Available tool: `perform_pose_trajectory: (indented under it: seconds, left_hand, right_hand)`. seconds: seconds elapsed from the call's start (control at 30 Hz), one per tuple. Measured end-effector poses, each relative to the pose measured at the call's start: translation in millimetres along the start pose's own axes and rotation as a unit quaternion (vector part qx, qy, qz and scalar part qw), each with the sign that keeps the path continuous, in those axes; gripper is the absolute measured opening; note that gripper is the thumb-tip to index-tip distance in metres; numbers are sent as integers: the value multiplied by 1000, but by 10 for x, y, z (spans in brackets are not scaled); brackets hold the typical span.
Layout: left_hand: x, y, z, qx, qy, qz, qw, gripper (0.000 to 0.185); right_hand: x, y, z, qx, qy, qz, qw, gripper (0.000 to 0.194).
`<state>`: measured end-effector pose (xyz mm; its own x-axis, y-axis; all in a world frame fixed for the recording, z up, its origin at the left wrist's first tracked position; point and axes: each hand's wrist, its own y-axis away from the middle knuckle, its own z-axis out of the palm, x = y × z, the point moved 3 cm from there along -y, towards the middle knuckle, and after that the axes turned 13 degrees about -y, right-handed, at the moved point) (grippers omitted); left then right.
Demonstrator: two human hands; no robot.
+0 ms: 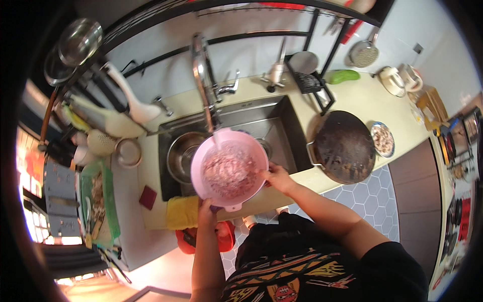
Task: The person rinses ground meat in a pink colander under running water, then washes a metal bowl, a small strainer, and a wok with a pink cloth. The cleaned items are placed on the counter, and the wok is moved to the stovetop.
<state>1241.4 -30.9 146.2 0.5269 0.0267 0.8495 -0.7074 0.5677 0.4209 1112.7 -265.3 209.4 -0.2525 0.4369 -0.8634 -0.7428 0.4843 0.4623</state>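
Both hands grip a pink plastic basin [197,171] by its rim and hold it above the front of the stainless-steel sink [288,139]. My left hand [206,212] is at the near left side, and my right hand [278,179] at the right side. Water runs from the chrome faucet [200,71] into the basin. Frothy water covers small pinkish-red pieces [228,171]; what they are I cannot tell. Beneath the basin's left side, a round metal bowl [176,156] stands in the sink, partly hidden.
Right of the sink lies a dark wok [343,147], beside a patterned bowl of pale pieces [382,139]. A yellow cloth [182,213] drapes over the counter's front edge. At left are a green plastic basket [111,200] and hanging utensils [128,94]. A black rack [260,34] spans the back.
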Motion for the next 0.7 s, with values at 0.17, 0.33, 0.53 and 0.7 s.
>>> perform_pose_trajectory:
  seconds: [0.17, 0.33, 0.53, 0.7]
  left_hand:
    - [84, 37, 68, 18, -27, 14, 999, 42]
    - [189, 68, 136, -9, -8, 22, 1000, 51]
    - [212, 85, 146, -1, 4, -13, 1000, 59]
    - [196, 63, 128, -21, 10, -10, 1000, 62]
  right_hand:
    - [-14, -3, 5, -5, -9, 9, 1000, 55]
    - [-47, 15, 25, -6, 8, 13, 1000, 51]
    - [-55, 1, 7, -13, 6, 28, 1000, 56]
    - [-107, -19, 42, 6, 64, -13, 998, 62]
